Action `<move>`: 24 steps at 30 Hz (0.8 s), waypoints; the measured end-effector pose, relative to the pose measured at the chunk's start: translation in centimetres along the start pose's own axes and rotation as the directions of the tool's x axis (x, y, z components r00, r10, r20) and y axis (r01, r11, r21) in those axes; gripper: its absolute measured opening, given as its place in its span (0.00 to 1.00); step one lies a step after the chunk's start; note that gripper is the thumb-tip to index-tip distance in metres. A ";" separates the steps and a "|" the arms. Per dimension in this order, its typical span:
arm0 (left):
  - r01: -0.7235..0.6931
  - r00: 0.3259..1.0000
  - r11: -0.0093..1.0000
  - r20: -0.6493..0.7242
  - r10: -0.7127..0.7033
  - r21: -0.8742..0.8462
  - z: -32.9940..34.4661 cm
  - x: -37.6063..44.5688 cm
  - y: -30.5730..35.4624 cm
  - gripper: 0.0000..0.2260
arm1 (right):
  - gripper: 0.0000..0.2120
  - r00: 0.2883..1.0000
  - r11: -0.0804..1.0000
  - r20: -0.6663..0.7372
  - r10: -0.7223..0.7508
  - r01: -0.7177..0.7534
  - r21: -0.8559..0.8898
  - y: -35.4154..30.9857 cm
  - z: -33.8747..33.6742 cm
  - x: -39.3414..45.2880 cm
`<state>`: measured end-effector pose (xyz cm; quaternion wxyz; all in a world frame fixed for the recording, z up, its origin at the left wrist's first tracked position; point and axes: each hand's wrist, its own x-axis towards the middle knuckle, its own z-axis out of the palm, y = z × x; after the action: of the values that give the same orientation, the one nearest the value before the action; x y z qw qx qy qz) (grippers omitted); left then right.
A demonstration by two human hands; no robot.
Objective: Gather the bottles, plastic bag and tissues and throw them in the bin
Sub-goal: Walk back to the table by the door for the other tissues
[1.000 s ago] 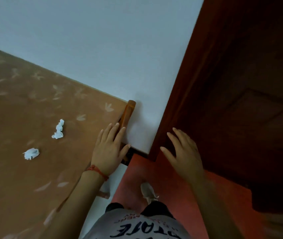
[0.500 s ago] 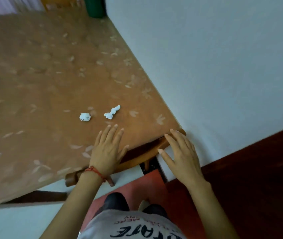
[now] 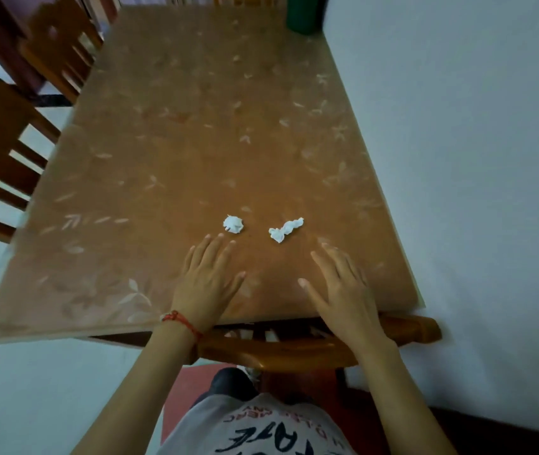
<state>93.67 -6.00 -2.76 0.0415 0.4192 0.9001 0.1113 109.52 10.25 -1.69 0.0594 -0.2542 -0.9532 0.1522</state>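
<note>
Two crumpled white tissues lie on the brown table (image 3: 179, 142): a round ball of tissue (image 3: 233, 223) and, to its right, a longer twisted tissue (image 3: 285, 230). My left hand (image 3: 209, 280) is flat above the table with fingers spread, its fingertips just short of the round tissue. My right hand (image 3: 343, 284) is spread open a little below and right of the twisted tissue. Neither hand holds anything. A dark green object (image 3: 302, 13) stands at the table's far right corner. No bottle or plastic bag is visible.
A wooden chair back (image 3: 294, 349) sits between me and the table's near edge. Two more wooden chairs (image 3: 2, 159) stand along the left side. A white wall (image 3: 458, 159) runs along the table's right edge.
The view has swung left from the door and wall to face the table squarely. Both hands moved forward over the table, toward the two tissues.
</note>
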 end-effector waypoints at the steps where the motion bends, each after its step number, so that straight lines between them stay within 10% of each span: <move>1: 0.000 1.000 1.000 -0.004 0.000 -0.001 0.1 0.7 -0.5 0.25 | 0.29 1.000 1.000 0.007 0.005 -0.005 -0.003 -0.1 0.2 0.9; 9: 0.097 0.994 0.950 0.078 -0.077 -0.295 2.4 6.1 -4.2 0.29 | 0.29 0.997 0.998 0.034 0.067 -0.068 0.005 -0.4 1.5 5.4; 24: 0.571 0.810 0.518 0.336 -0.481 -0.637 7.0 15.7 -5.2 0.22 | 0.30 0.983 0.995 0.158 0.092 -0.096 0.015 2.5 3.2 9.5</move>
<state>80.83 3.89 -10.46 0.2845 0.0826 0.8638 0.4076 101.84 16.25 -5.20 -0.0203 -0.2854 -0.9402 0.1851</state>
